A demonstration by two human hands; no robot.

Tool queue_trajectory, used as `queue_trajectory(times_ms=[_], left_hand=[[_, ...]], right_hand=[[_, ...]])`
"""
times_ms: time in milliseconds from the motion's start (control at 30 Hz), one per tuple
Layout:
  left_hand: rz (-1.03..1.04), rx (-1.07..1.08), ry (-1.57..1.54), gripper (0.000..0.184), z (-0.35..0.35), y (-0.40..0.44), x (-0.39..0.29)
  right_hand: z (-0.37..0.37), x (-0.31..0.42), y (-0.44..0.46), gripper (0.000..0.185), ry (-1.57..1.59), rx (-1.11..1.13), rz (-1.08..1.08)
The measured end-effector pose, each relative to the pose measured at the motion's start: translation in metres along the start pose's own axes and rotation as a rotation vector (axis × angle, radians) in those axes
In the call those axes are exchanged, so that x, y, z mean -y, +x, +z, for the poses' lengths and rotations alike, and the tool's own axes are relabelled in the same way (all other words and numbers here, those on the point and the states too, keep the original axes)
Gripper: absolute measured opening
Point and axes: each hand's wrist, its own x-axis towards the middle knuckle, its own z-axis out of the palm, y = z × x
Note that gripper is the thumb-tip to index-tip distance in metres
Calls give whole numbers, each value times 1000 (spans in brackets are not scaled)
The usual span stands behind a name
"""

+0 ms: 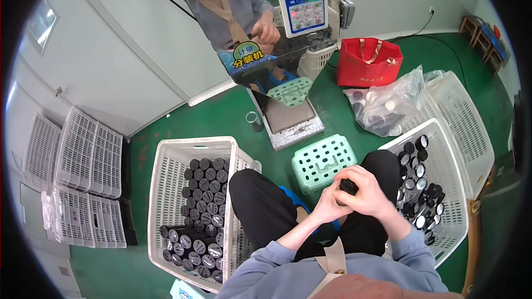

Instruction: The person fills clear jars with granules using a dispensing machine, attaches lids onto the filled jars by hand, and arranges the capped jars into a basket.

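Both of my hands are together above my lap, around one dark bottle or jar with a black top (pixel 348 186). My left hand (pixel 331 204) wraps its lower side, and my right hand (pixel 363 188) closes over it from the right. Much of the object is hidden by my fingers. Left of my knees, a white crate (pixel 157 188) holds several black-capped cylinders lying and standing in rows. On my right, another white crate (pixel 459 210) holds loose black lids, some showing white insides. A mint-green stool (pixel 326 160) stands just beyond my hands.
A shiny dispensing machine (pixel 277 39) with a lit number panel (pixel 302 0) stands ahead, beside a glass cup (pixel 254 120). Behind the right crate are a red bag (pixel 368 63), a clear plastic bag (pixel 388 108) and an empty crate (pixel 463 127). Stacked crates (pixel 91 152) stand far left.
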Motion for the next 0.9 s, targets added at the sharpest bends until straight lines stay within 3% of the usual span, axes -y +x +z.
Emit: queue_trajectory(times_ms=[33,133,167,233,267,300,367,400,500,533,567,600,700,767,900], left_hand=[[-119,176,-83,53,-12,1,-4],[-194,513,-276,49,-22,2,-3],[-173,477,-327,45,-10,-2,-1],[-62,107,95,42,3,-5,14],[54,-89,294,50,10,0,22],[-9,-109,298,54,9,1,15],[14,-102,300,62,6,-3,18],[-84,19,277,67,0,-7,29],[-210,507,-184,64,-19,-1,-7],[-225,704,-308,62,-25,4,-13],[-289,722,-521,50,-18,-5,-1],[-276,623,-438,44,-9,-13,3],[-250,304,-179,27,6,-15,11],[-176,97,-29,23,14,-14,14],[-159,134,-5,38,4,-16,-2]], right_hand=[[-11,0,1,32,121,82,-51],[-17,-7,-2,20,349,191,7],[-9,-13,-8,16,387,198,79],[15,-8,-11,10,-8,-170,130],[28,-17,-9,11,-45,-251,134],[37,-22,-9,12,-86,-326,144],[34,-29,-8,18,-69,-227,122],[23,-20,-8,19,-34,-160,93],[-14,-4,-3,26,159,97,-98],[-17,-4,-4,22,330,201,-25],[-18,-4,-8,18,502,304,51],[-10,-6,-13,11,433,231,42],[10,-10,-17,12,100,-78,194],[18,-20,-18,11,76,-101,159],[10,-13,-15,12,150,-51,37]])
